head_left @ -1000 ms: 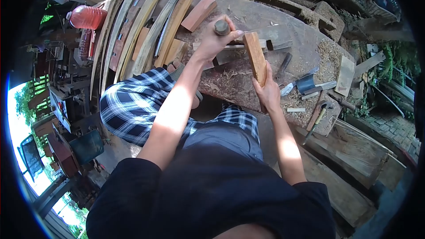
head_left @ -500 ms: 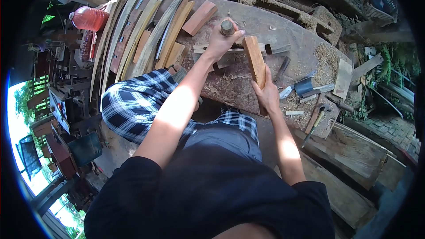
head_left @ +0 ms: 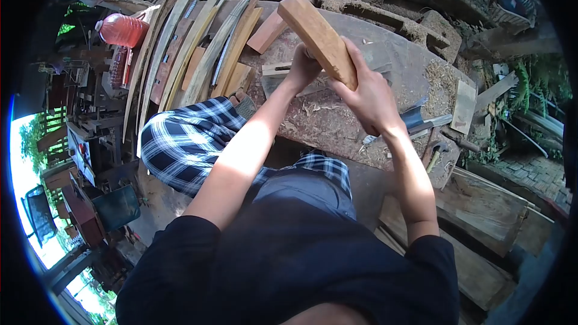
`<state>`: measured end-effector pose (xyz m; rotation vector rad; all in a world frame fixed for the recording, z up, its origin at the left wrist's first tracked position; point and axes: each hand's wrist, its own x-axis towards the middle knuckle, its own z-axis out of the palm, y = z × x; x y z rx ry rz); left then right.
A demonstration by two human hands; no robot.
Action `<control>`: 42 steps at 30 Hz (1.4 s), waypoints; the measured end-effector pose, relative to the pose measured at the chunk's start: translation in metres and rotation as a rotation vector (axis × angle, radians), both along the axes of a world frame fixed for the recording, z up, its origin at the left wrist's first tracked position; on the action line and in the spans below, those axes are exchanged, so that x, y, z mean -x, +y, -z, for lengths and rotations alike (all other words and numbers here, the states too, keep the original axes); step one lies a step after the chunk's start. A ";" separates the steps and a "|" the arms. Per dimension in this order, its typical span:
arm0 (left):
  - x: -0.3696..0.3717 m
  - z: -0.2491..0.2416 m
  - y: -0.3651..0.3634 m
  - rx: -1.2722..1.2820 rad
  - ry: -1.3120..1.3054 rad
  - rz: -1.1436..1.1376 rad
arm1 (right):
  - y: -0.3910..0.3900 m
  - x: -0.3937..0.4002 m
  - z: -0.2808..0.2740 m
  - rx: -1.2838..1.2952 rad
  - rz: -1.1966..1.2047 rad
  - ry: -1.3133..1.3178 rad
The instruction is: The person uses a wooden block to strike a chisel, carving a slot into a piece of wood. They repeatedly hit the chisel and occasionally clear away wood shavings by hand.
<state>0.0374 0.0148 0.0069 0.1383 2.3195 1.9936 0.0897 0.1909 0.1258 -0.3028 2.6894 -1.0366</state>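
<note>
My right hand [head_left: 370,96] grips the lower end of a squared wooden block [head_left: 319,36], which is raised and tilted up to the left above the workbench [head_left: 319,123]. Behind the block's left side is my left hand [head_left: 304,69], its fingers mostly hidden by the wood. What that hand holds is out of sight now. Beneath both hands lies a wooden piece with a pale slotted end [head_left: 276,68], partly covered. A reddish wood block [head_left: 267,32] rests on the bench to the left of the raised block.
Long curved wooden strips [head_left: 195,42] lie side by side at the left, near a bottle of red liquid [head_left: 122,30]. Wood shavings [head_left: 442,87] cover the bench's right part, beside a flat board [head_left: 464,106] and a hammer-like tool [head_left: 439,147].
The wooden block has risen and swung up to the left in my right hand. It now covers part of my left hand and the round-ended tool that hand was holding.
</note>
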 end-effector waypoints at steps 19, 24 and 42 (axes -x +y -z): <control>0.006 0.007 -0.010 -0.200 -0.008 0.021 | 0.011 -0.036 0.081 0.170 0.334 -0.109; 0.009 0.019 -0.033 -0.400 -0.094 -0.035 | 0.024 -0.067 0.148 -0.035 0.311 -0.238; 0.020 -0.011 -0.042 -0.449 -0.107 -0.034 | 0.020 -0.074 0.166 -0.122 0.309 -0.183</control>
